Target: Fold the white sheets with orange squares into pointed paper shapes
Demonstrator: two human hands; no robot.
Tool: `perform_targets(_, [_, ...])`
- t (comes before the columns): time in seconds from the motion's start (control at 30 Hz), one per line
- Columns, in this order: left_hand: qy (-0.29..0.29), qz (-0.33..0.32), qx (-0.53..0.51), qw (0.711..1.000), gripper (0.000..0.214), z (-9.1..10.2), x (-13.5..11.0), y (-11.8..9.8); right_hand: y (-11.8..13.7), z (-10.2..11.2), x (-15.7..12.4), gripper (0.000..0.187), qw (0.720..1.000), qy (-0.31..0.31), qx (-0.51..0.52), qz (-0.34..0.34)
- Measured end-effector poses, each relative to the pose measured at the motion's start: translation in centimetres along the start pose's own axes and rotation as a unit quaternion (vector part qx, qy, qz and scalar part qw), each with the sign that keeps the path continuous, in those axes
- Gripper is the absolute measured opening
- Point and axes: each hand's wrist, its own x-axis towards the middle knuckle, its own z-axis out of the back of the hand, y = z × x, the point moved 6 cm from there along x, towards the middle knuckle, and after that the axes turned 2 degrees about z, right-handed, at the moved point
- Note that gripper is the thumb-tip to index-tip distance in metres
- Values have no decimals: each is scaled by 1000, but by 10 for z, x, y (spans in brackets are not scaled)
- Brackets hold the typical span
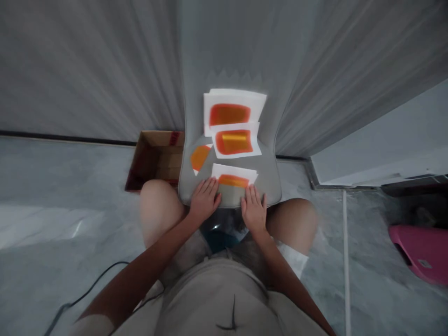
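A white sheet with an orange-red patch point(234, 180) lies near the front edge of a grey chair seat point(273, 179); it looks folded, with a second layer at its right corner. The fingers of my left hand point(205, 199) lie flat at its left corner, and those of my right hand point(254, 210) rest stretched out at its lower right. Just behind it sits another patterned sheet point(234, 141) with a yellow bar, overlapping a larger white sheet with a red-orange patch point(230, 113) that leans toward the backrest. Left of these is a small orange piece with white corners point(200, 157).
An open cardboard box point(156, 161) stands on the floor left of the chair. A black cable point(94, 281) runs at the lower left. To the right are a white cabinet-like panel point(381, 140), a pale pipe or strip point(346, 261) and a pink plastic object point(423, 252). Grey curtain-like folds point(105, 70) hang behind.
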Motion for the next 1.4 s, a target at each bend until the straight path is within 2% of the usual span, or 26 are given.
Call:
perform_targets(0.17, [-4,1,1,1000,58,-2,-2,0,1,-7,-1,60,1000,-15,6,-14])
perform_targets(0.3, [-9,26,9,1000,63,-2,-3,1,1,-12,-2,60,999,-31,15,-15])
perform_targets(0.67, [30,47,56,997,67,-5,-2,-2,8,-13,-1,61,997,-53,40,-30])
perform_targets(0.87, [25,61,48,997,72,-6,-2,-1,11,-16,2,64,993,-26,94,-67])
perform_targets(1.07, [22,74,39,996,71,-6,-1,-3,7,-6,3,61,991,-49,103,-68])
perform_targets(1.2, [22,77,35,996,70,-7,-1,-3,-18,16,24,65,981,-120,121,-93])
perform_targets(1.27, [19,78,36,996,70,-9,-1,-3,-32,26,44,70,977,-140,143,-74])
perform_targets(1.4, [2,93,31,995,69,-9,-1,-2,-40,28,83,63,979,-68,187,36])
